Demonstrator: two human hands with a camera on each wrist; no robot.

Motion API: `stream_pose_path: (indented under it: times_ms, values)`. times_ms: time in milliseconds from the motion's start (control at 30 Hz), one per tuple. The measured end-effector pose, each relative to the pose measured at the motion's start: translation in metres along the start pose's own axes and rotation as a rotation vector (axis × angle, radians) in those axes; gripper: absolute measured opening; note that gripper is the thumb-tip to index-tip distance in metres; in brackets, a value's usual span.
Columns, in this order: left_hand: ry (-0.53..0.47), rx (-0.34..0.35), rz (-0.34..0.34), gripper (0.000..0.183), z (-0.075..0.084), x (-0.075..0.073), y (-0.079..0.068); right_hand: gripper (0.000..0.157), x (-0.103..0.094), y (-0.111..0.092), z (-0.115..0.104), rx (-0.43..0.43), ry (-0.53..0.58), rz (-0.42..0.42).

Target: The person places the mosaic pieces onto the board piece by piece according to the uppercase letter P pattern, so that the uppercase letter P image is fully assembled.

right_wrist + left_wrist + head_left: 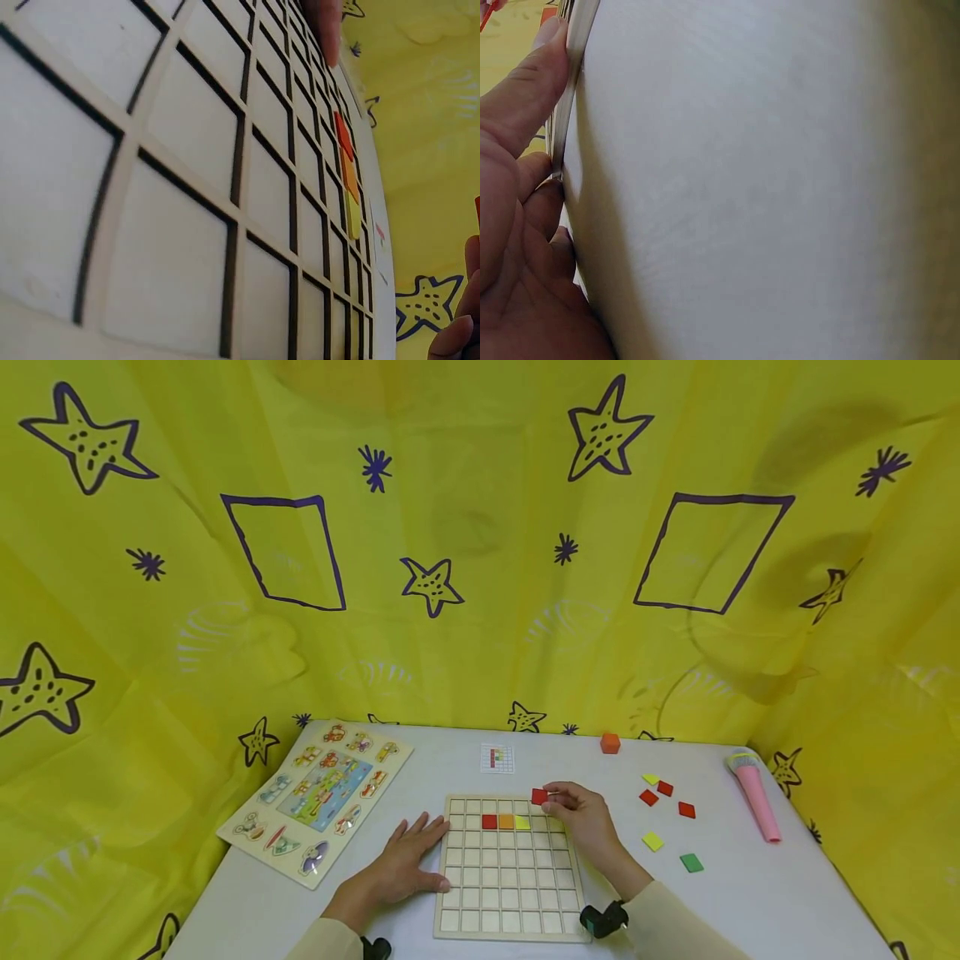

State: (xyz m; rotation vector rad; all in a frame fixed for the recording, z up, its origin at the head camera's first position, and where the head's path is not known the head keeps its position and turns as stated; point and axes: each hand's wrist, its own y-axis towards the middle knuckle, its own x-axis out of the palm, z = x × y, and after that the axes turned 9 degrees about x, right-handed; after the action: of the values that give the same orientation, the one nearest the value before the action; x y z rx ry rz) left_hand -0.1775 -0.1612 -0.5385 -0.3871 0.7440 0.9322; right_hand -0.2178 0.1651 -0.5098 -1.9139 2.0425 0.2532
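A wooden grid board (510, 896) lies on the white table. In its second row sit a red tile (490, 822), an orange tile (506, 822) and a yellow tile (522, 822), side by side. My right hand (588, 822) pinches another red tile (539, 797) over the board's top right part. At the board's left edge rests my left hand (408, 864), fingers spread, with the thumb touching the frame. In the right wrist view the three placed tiles show along the far side of the grid, and only some fingertips (452, 337) of the right hand appear.
Several loose tiles, red, yellow and green (692, 862), lie right of the board. A pink toy microphone (757, 797) is at the far right. Behind the board are a small pattern card (497, 758) and an orange block (610, 743). A picture puzzle board (300, 852) lies left.
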Motion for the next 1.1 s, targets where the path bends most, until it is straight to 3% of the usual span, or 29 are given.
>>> stream_pose_path:
  times_ms: [700,1100]
  values:
    - [-0.003,0.007,0.0,0.098,0.001,-0.001,0.0,0.018,0.053,-0.022,0.006,-0.061,0.032,-0.144]
    - [0.026,0.027,-0.037,0.098,0.001,-0.004,-0.001,0.018,0.069,-0.022,0.014,-0.11,-0.118,-0.103]
